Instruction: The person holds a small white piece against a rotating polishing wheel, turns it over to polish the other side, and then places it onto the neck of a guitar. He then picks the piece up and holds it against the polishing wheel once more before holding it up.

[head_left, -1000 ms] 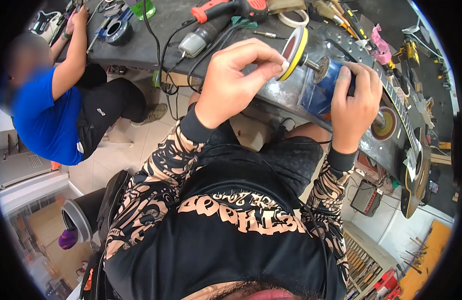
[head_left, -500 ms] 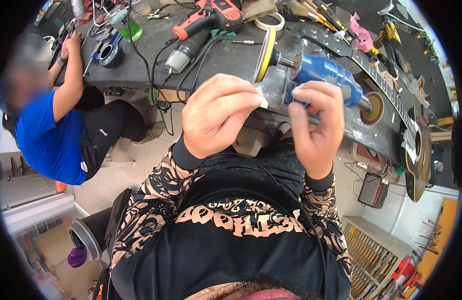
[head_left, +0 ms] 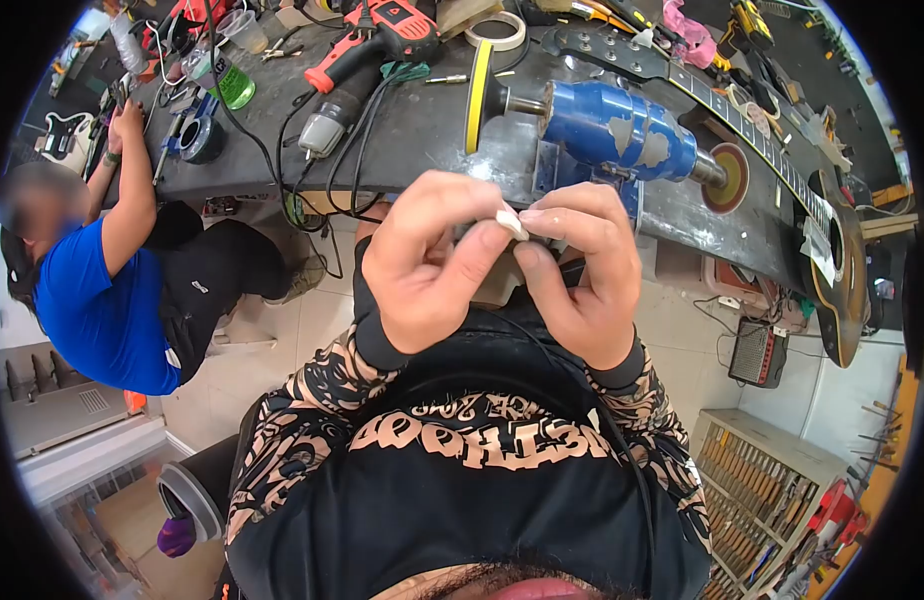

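Between the thumb and fingers of my left hand (head_left: 427, 262) is a small white piece (head_left: 512, 225), pinched in front of my chest. My right hand (head_left: 587, 272) meets it from the other side, thumb and fingertips closed at the piece's right end. Just beyond my hands, a blue bench grinder (head_left: 617, 125) stands at the table's edge. Its left shaft carries a yellow-edged sanding disc (head_left: 476, 98), and a brownish disc (head_left: 725, 178) sits on its right end. What the piece is, I cannot make out.
A red drill (head_left: 382, 45), a grey-ended power tool (head_left: 327, 128) with black cables and a tape roll (head_left: 495, 30) lie on the dark table (head_left: 422, 130). An electric guitar (head_left: 832, 270) rests at the right. On the left, a person in blue (head_left: 107, 300) works at the bench.
My right hand has moved left and down to meet my left hand at the white piece. The head view has shifted slightly, so the bench things appear further left.
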`<action>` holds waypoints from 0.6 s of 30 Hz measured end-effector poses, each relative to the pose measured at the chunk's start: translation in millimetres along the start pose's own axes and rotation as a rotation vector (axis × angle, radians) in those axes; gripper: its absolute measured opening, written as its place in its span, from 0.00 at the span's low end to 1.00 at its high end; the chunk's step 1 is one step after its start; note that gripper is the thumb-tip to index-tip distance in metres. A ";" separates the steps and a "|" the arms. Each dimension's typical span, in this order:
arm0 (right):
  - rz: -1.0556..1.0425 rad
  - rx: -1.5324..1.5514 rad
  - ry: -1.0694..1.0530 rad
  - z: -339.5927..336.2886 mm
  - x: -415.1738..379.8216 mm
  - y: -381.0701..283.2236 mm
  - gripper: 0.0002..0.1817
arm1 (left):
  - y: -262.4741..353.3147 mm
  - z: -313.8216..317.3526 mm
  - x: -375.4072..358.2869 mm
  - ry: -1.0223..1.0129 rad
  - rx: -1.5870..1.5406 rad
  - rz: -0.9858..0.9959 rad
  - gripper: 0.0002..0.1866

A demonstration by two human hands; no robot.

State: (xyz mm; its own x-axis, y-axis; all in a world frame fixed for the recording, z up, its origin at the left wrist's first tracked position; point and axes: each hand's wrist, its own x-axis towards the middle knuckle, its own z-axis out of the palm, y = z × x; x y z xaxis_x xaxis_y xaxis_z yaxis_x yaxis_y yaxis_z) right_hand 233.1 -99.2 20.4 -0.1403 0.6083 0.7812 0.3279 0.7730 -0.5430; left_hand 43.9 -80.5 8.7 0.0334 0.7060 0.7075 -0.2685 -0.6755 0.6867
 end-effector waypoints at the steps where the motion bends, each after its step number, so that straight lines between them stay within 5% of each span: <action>1: 0.040 -0.009 0.011 1.2 -2.1 -2.4 0.25 | 1.9 5.5 -3.1 -0.003 0.000 0.000 0.18; 3: 0.084 -0.013 0.021 1.7 -5.8 -5.6 0.24 | 10.2 15.3 -2.0 0.151 -0.428 -0.433 0.22; 5: 0.131 -0.042 0.044 0.6 -9.3 -7.4 0.24 | 8.9 14.1 -1.0 0.118 -0.478 -0.487 0.21; 7: 0.132 -0.061 0.059 -3.0 -9.9 -8.5 0.24 | 11.9 16.8 2.1 0.146 -0.736 -0.774 0.20; 18: 0.281 0.071 0.185 -2.0 -9.0 -21.4 0.17 | 14.1 23.0 0.9 0.168 -0.880 -1.105 0.13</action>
State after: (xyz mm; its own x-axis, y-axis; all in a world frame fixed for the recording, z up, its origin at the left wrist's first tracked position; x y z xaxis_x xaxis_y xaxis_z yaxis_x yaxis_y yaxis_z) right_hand 229.3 -121.6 25.6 0.1199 0.7614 0.6371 0.2630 0.5944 -0.7599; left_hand 62.3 -94.3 22.9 0.5207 0.8331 -0.1867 -0.6834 0.5378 0.4938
